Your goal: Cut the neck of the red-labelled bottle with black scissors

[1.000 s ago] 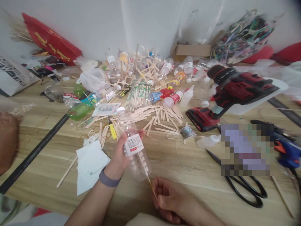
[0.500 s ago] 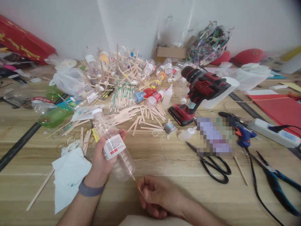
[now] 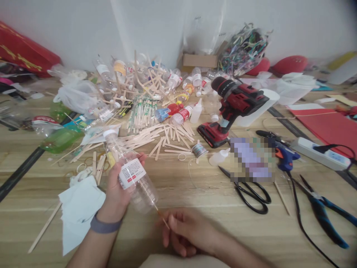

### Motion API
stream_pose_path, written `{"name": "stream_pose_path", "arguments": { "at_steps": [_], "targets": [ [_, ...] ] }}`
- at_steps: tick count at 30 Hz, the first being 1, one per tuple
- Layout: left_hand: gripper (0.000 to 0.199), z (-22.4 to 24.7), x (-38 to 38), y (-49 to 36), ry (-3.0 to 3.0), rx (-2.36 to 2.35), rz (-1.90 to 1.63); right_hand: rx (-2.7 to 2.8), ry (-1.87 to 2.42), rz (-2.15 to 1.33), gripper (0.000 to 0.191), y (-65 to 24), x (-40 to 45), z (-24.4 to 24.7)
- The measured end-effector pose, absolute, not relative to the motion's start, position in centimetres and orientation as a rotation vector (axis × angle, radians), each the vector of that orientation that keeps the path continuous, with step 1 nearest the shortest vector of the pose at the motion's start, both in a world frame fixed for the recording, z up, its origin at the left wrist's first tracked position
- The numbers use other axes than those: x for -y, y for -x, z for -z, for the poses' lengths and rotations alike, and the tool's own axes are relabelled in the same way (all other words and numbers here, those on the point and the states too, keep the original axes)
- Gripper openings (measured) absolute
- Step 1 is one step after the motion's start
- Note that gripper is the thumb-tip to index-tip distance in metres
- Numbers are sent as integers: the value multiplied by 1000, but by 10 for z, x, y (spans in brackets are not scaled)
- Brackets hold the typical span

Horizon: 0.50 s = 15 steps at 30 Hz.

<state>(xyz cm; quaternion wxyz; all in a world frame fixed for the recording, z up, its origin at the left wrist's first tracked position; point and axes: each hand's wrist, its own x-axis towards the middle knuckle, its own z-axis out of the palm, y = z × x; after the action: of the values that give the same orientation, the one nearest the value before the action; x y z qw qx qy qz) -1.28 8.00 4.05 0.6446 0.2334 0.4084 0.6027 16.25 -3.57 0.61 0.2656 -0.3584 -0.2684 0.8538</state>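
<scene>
A clear plastic bottle with a white cap and a white label is tilted, cap pointing away to the upper left. My left hand is wrapped round its middle. From the bottle's base end sticks out a thin stick, orange-brown towards its near end. My right hand pinches that near end between thumb and forefinger, its other fingers loosely curled. How far the stick runs inside the bottle is hard to make out. White paper sheets lie beside my left wrist.
Loose wooden craft sticks and a heap of bottles spread behind. A red cordless drill stands right of them. Black scissors, a blue glue gun, pliers and a power strip lie at right.
The whole view has shifted slightly, so the table's things sit a little further left. My right hand's fingers have shifted slightly at the stick; both hands keep their hold.
</scene>
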Motion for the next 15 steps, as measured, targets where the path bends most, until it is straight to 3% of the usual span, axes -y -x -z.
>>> {"name": "stream_pose_path", "arguments": {
  "at_steps": [7,15],
  "targets": [
    [54,-37,-78,13,-511,-873,-1349,621,970,-2331,54,-160,36,-1],
    [52,-31,-77,15,-488,-817,-1333,778,916,-2348,61,-161,37,-4]
  ]
}}
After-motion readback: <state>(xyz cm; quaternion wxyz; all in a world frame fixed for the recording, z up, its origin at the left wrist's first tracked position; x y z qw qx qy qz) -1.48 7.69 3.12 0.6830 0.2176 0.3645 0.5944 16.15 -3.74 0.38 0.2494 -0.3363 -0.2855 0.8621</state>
